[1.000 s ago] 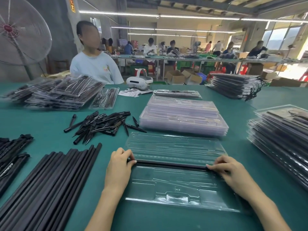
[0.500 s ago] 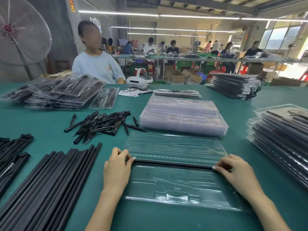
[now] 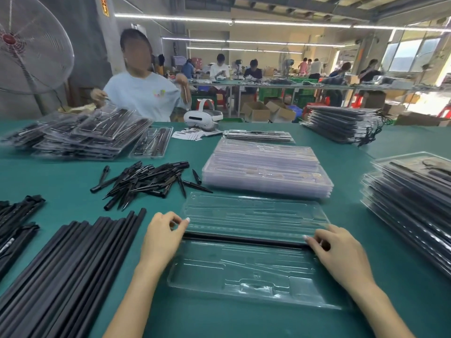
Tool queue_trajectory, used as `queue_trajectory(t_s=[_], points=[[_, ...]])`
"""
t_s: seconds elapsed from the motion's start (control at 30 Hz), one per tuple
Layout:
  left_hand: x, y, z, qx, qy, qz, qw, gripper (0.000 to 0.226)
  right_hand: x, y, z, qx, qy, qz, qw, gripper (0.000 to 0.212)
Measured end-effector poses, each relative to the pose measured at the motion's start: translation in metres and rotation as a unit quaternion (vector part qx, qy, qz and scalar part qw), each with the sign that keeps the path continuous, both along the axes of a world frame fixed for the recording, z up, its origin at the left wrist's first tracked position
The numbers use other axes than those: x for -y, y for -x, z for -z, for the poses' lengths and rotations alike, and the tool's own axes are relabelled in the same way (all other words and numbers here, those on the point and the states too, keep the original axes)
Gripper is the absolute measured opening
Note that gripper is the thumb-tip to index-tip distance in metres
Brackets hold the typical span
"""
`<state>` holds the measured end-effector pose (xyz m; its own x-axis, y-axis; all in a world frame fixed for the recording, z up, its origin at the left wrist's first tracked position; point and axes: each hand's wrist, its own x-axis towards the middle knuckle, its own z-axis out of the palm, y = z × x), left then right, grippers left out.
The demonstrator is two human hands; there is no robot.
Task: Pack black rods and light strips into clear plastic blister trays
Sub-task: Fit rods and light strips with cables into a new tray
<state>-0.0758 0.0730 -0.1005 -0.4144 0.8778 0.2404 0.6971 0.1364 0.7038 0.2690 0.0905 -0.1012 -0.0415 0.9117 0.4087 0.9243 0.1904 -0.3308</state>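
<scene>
Green worktable (image 3: 341, 215), busy workshop behind. Open clear blister tray (image 3: 244, 272) lies nearest the wearer; one black rod (image 3: 244, 240) sits along its centre fold. Left hand (image 3: 163, 237) pinches the tray's left edge at the rod's end, fingers curled. Right hand (image 3: 339, 254) curls on the rod's right end. Loose rods (image 3: 73, 264) lie left of the tray, empty tray stack (image 3: 266, 167) just beyond it.

— What lies on the green table (image 3: 73, 176)?
— An open blister tray (image 3: 244, 276), black rods (image 3: 63, 272), pointed black pieces (image 3: 146, 181), empty tray stack (image 3: 266, 167), packed trays (image 3: 415, 203), a white headset (image 3: 202, 119).
</scene>
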Motion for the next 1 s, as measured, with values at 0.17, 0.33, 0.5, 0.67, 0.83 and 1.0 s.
queue_trajectory(t_s=[0.17, 0.33, 0.5, 0.67, 0.83, 1.0], points=[[-0.034, 0.055, -0.016, -0.150, 0.065, -0.113, 0.980, 0.038, -0.002, -0.001, 0.001, -0.021, 0.010, 0.003, 1.000, 0.042], [-0.043, 0.117, -0.005, -0.236, 0.250, -0.087, 0.935, 0.048, -0.004, 0.000, 0.001, -0.022, 0.015, 0.007, 1.000, 0.045], [-0.047, 0.129, -0.008, -0.219, 0.257, -0.057, 0.940, 0.050, -0.006, -0.002, 0.004, -0.049, 0.011, 0.005, 0.999, 0.040], [-0.045, 0.129, -0.009, -0.228, 0.262, -0.071, 0.935, 0.049, -0.006, -0.002, 0.004, -0.055, 0.017, 0.006, 0.998, 0.041], [-0.049, 0.127, -0.008, -0.233, 0.247, -0.087, 0.937, 0.048, -0.003, -0.001, 0.002, -0.072, 0.026, 0.001, 0.997, 0.042], [-0.050, 0.126, 0.000, -0.214, 0.268, -0.087, 0.935, 0.054, -0.002, -0.002, 0.002, -0.079, 0.039, 0.005, 0.996, 0.038]])
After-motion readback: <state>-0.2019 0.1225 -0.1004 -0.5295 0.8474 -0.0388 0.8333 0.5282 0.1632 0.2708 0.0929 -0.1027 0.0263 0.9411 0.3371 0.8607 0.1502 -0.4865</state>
